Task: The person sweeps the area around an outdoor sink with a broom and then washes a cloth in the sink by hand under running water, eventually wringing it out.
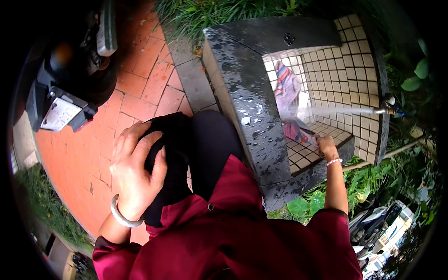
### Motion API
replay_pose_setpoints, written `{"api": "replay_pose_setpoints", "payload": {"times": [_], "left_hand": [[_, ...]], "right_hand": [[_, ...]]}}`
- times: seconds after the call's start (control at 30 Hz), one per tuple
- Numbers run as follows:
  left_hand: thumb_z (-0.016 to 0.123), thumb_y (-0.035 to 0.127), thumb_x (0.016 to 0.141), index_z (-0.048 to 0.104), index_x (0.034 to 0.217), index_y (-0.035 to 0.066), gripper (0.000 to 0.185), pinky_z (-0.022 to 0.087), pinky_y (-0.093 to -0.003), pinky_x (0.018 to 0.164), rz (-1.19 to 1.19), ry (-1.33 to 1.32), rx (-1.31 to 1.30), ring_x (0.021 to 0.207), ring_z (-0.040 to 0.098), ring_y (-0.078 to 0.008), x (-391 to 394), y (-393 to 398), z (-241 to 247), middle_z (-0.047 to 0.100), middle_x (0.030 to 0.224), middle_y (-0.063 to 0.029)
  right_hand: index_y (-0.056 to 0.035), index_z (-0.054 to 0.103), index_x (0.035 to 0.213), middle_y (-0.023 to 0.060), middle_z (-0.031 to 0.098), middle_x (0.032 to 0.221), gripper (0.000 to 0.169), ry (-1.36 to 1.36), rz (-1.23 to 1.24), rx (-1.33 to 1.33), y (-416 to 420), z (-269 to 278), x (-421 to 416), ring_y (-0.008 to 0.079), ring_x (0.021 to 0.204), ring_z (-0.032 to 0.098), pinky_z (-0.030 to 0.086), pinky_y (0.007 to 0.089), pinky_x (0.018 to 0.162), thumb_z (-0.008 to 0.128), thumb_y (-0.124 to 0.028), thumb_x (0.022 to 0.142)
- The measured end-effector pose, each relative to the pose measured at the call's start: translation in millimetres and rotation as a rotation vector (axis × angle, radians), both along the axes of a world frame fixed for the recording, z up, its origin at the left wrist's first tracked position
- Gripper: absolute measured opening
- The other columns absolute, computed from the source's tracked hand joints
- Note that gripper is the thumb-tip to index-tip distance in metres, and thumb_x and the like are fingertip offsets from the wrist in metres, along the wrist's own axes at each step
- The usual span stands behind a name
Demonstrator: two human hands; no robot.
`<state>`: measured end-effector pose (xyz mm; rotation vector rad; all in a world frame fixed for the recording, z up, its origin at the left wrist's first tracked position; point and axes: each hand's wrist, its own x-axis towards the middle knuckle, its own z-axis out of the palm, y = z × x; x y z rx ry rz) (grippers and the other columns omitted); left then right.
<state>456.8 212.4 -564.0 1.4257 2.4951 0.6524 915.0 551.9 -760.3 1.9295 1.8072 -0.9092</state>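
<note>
My left hand rests on my black-trousered knee, its fingers spread a little and nothing in them. On the right, my right hand reaches into a tiled outdoor basin and grips the near end of a wet, pinkish-purple cloth with red and blue stripes. The cloth stretches along the bottom of the basin. A strong water jet shoots from a metal tap and hits the cloth's middle, where spray blurs it. My fingertips are partly hidden against the fabric.
A wet black stone rim borders the basin beside my knees. A parked motor scooter with a plate stands on red brick paving at left. Grass and leafy plants surround the basin. More vehicles show at lower right.
</note>
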Motion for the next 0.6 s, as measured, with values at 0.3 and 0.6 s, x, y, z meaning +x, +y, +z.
{"api": "replay_pose_setpoints", "payload": {"times": [0.3, 0.6], "left_hand": [[0.06, 0.004, 0.072, 0.063, 0.094, 0.002, 0.023, 0.046, -0.0375, 0.087, -0.06, 0.028, -0.001, 0.1, 0.059, -0.0325, 6, 12, 1, 0.061, 0.107, -0.0152], [0.059, 0.004, 0.072, 0.064, 0.095, 0.002, 0.023, 0.047, -0.0371, 0.086, -0.035, 0.0, 0.008, 0.099, 0.059, -0.0321, 7, 8, 3, 0.061, 0.107, -0.0147]], "right_hand": [[-0.0042, 0.068, 0.103, -0.0009, 0.064, 0.082, 0.026, 0.622, -0.476, 0.442, -22, 106, -8, 0.0058, 0.06, 0.049, 0.036, 0.0204, 0.051, 0.054, 0.0, 0.082], [-0.0021, 0.063, 0.113, 0.0084, 0.065, 0.096, 0.034, 0.83, -0.299, 1.084, -4, 287, -3, 0.0108, 0.08, 0.058, 0.042, 0.0186, 0.062, 0.046, -0.003, 0.083]]}}
